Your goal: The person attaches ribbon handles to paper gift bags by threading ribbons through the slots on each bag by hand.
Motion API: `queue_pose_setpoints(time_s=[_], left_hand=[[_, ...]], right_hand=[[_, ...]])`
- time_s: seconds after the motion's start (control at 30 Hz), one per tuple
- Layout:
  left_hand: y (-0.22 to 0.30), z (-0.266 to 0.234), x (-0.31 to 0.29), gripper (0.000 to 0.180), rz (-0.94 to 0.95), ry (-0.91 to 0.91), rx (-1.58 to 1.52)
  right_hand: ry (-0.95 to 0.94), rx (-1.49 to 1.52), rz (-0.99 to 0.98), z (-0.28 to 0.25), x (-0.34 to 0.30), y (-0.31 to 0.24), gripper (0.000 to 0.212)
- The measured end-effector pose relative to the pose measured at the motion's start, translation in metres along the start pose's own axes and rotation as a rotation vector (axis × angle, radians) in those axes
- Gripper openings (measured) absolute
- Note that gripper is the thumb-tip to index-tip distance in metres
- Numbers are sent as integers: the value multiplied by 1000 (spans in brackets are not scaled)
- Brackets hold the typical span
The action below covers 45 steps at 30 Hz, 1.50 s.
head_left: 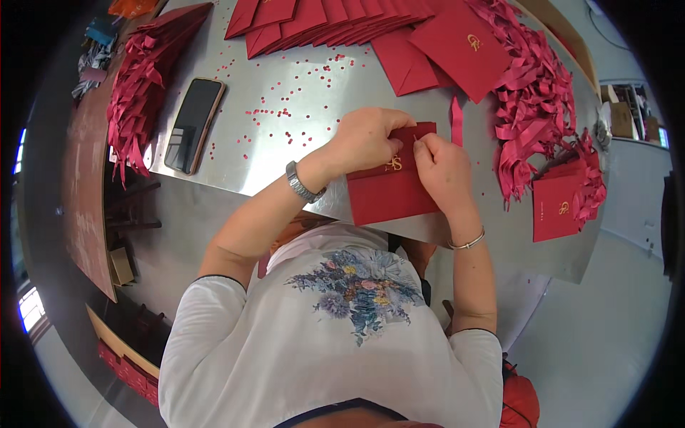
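A red paper gift bag (389, 197) with gold print lies at the table's near edge, right in front of me. Both hands work at its far, upper edge. My left hand (369, 138), thumb and fingers curled in a pinch, grips the bag's upper part. Close beside it my right hand (444, 171) is closed on the right side of the same edge. Whatever small piece may be between the fingertips is hidden. A loose pink-red ribbon (457, 121) lies just beyond my right hand.
Stacked flat red bags (325, 25) fill the far side. Ribboned bags are heaped at the left (135, 93) and right (539, 100), with a smaller ribboned bundle (556, 208) near the right corner. A phone (194, 126) and small red paper dots (285, 113) lie on the metal table (235, 167).
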<state>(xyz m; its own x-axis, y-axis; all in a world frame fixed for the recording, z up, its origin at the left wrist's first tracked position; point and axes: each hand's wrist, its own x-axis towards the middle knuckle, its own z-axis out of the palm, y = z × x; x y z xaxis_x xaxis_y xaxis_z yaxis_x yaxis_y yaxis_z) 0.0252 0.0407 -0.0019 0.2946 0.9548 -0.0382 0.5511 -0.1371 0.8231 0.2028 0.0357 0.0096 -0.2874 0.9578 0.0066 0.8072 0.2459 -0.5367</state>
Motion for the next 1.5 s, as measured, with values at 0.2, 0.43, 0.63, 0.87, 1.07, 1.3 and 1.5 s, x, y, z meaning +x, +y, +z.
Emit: queue_pose_setpoints(time_s=[0.2,0.43,0.63,0.87,1.07,1.3,1.5], left_hand=[[3,11,5,31,200,49,69],[-15,-17,3,25,37,-149,-356],[-7,-33,16,22,-138,-404,-468],[14,-32,16,9,339,-386,323],[15,-20,10,9,606,-227,465],[-8,-25,1,8,476,-171,240],[-35,-74,-4,13,228,124,90]], right_hand=[[-133,-217,-14,-18,14,-4,19],[-200,-261,-136,-5,0,-30,15],[217,-282,-241,12,-36,-28,22],[182,9,-68,13,-45,-20,26],[303,-19,-61,17,-57,1,24],[421,-98,-200,28,-57,1,26],[428,-92,-204,29,-56,1,24]])
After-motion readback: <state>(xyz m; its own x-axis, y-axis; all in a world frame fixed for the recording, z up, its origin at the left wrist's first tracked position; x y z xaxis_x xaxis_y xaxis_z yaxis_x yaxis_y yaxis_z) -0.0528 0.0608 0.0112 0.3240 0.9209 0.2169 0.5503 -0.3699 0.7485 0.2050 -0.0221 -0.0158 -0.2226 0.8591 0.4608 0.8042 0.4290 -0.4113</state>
